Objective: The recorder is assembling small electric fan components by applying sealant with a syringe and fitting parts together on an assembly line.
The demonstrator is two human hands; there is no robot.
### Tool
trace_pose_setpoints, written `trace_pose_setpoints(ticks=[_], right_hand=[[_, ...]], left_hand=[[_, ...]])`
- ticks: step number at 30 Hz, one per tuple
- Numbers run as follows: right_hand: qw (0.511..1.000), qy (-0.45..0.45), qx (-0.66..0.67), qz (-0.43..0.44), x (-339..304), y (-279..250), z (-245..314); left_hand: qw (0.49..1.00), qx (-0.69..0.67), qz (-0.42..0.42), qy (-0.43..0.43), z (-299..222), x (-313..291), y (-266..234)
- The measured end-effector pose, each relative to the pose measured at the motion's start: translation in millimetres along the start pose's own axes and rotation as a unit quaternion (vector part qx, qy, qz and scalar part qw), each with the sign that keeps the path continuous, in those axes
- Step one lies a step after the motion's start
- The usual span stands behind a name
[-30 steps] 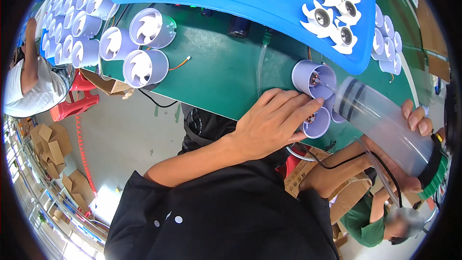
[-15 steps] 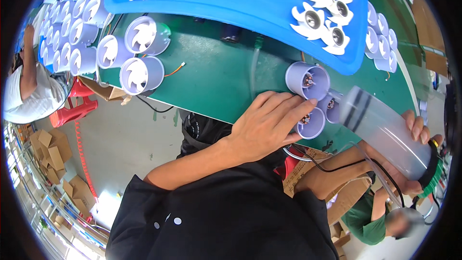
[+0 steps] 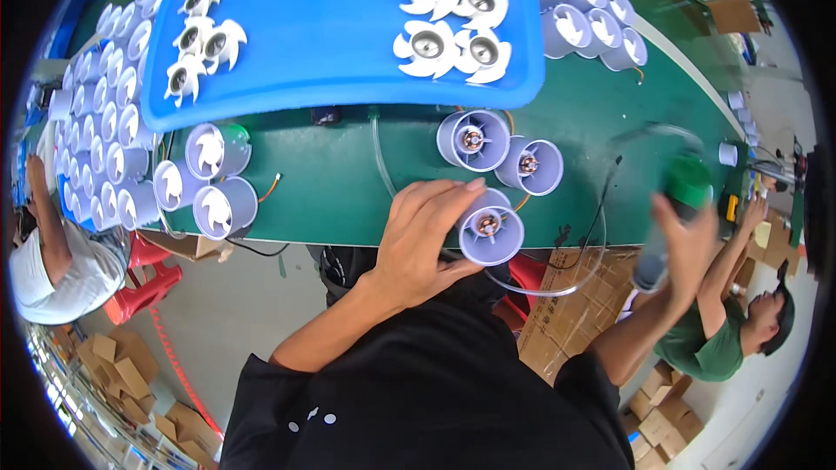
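Three lilac round fan housings with copper-wound motors inside stand close together near the bench's front edge. My left hand (image 3: 422, 231) is closed on the nearest housing (image 3: 492, 248), its fingertips on the rim and its thumb low on the side. Behind that one are a second housing (image 3: 473, 141) and a third housing (image 3: 529, 165), both untouched. Off to the right, past the bench edge, my right hand (image 3: 688, 248) is blurred by motion. It grips a translucent dispensing syringe barrel (image 3: 651, 263) with a green cap, cap end up. A clear hose shows near the cap.
A blue tray (image 3: 340, 91) with white fan blades (image 3: 427, 43) overhangs the green bench (image 3: 348, 200). Housings with blades fitted stand at left (image 3: 224, 207) and far right (image 3: 570, 28). A black cable (image 3: 601, 209) crosses the right side. Other people sit on both sides.
My right hand has swung the syringe barrel away from the housings, out to the right, and turned it cap up. My left hand stays at the nearest housing. The view has shifted right.
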State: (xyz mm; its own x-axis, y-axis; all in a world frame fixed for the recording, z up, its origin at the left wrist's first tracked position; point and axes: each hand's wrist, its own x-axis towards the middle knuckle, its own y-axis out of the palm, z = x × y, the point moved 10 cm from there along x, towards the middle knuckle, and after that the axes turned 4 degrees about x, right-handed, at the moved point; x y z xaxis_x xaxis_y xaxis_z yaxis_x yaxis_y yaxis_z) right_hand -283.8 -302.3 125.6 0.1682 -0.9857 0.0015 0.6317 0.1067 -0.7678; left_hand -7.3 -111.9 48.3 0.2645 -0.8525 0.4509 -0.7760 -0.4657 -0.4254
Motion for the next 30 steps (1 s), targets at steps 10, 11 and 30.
trace_pose_setpoints(ticks=[10, 11, 30], right_hand=[[0.964, -0.111, -0.243, -0.01, 31, 80, 14], [0.979, -0.062, -0.194, 0.03, 36, 83, 8], [0.823, -0.468, -0.323, -0.005, -6, 221, 297]], left_hand=[[0.987, 0.111, -0.055, -0.098, 22, -8, -64], [0.987, 0.117, -0.06, -0.095, 23, -9, -67], [0.979, -0.024, -0.07, -0.188, 51, -13, -79]])
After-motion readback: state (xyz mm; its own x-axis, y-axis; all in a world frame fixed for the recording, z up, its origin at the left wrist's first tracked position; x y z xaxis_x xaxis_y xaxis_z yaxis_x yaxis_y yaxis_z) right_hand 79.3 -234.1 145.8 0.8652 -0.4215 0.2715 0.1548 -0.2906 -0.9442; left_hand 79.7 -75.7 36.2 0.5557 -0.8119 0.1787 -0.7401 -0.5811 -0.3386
